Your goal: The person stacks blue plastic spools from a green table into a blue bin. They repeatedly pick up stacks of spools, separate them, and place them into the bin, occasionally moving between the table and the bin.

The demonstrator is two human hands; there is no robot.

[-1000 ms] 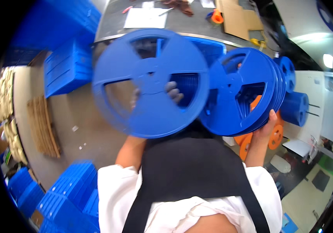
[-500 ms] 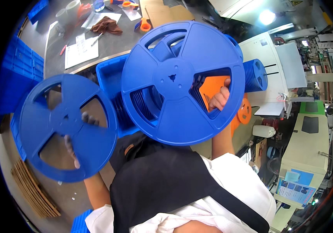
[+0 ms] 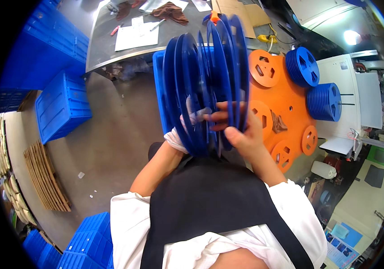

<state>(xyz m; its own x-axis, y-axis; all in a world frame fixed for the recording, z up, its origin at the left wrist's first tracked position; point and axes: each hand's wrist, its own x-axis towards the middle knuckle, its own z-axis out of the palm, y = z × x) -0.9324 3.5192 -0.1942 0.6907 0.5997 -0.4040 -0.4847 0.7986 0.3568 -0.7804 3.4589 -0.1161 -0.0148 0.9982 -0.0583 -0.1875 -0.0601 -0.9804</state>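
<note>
Several blue plastic reels (image 3: 181, 80) stand on edge, close together, between my two hands; some of them are blurred. My left hand (image 3: 176, 140), in a pale glove, grips the reels from the left, and its fingers show between the discs. From the right my bare right hand (image 3: 249, 139) holds the right-hand reels, its fingers reaching in through them and its thumb on the near side. Behind and below the reels is a blue crate (image 3: 159, 85), mostly covered by them.
To the right is an orange stand (image 3: 293, 96) with orange discs and two stacks of blue reels (image 3: 323, 102). A grey table (image 3: 104, 42) holds papers and a brown cloth (image 3: 170, 12). Left lie a blue bin (image 3: 64, 107) and stacked cardboard (image 3: 46, 177).
The reels held apart in my two hands, flat faces toward me, are now turned on edge and brought together in front of me. Both hands have moved inward, and the view has shifted.
</note>
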